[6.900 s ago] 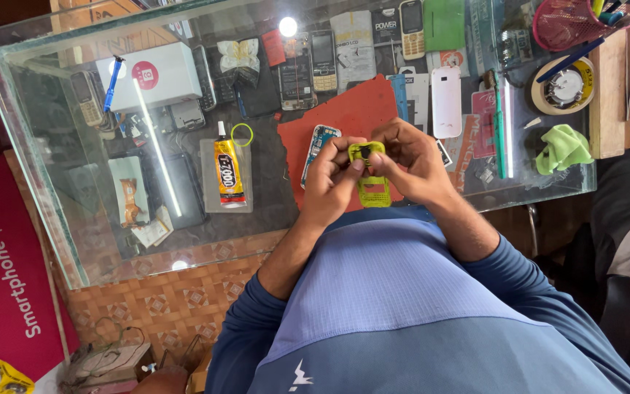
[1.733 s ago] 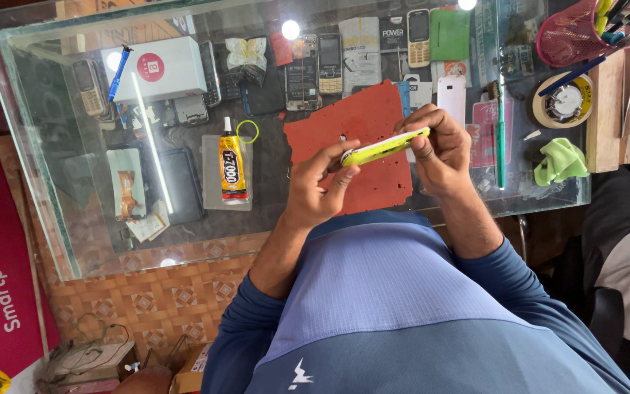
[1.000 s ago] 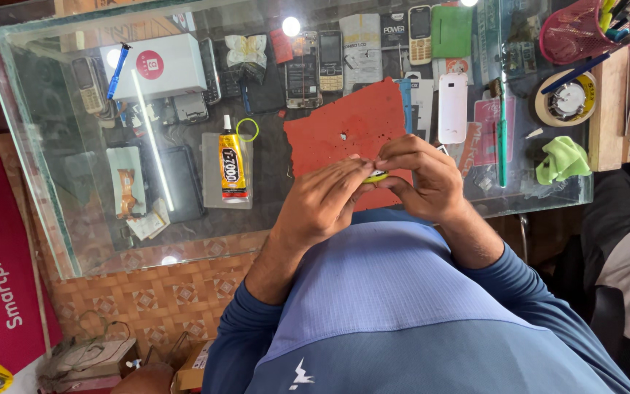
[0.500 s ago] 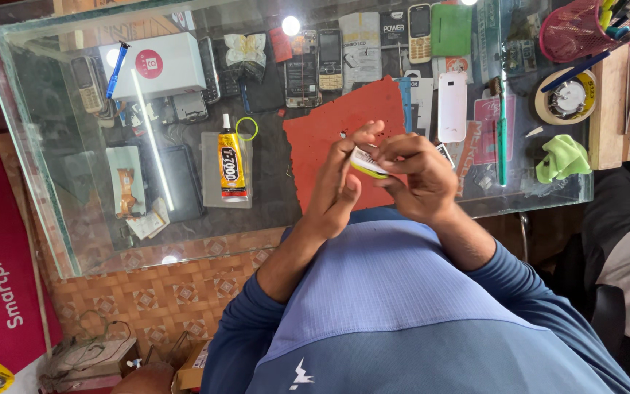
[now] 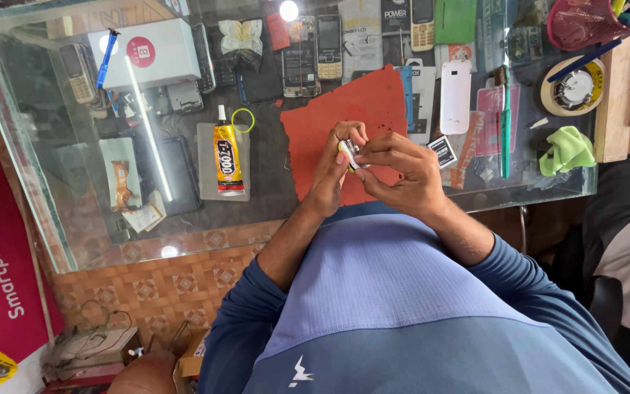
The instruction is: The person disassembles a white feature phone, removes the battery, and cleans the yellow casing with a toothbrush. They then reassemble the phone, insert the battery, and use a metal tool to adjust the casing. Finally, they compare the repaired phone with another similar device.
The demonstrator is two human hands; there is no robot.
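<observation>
Small yellow-edged phone part (image 5: 349,152) pinched between both hands above a red mat (image 5: 344,117) on a glass worktop (image 5: 60,219).

Held up close and edge-on, seemingly for fine work: left hand (image 5: 335,171) gripping from below, right hand (image 5: 395,171) closed over it, mostly hiding it. Left of the mat, a glue tube (image 5: 227,155); right of it, a white phone cover (image 5: 455,96).

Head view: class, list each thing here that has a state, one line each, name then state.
small yellow phone, held in both hands
left hand, gripping the phone
right hand, gripping the phone
glue tube, capped, lying flat
red mat, flat on glass counter
green cloth, crumpled
</observation>
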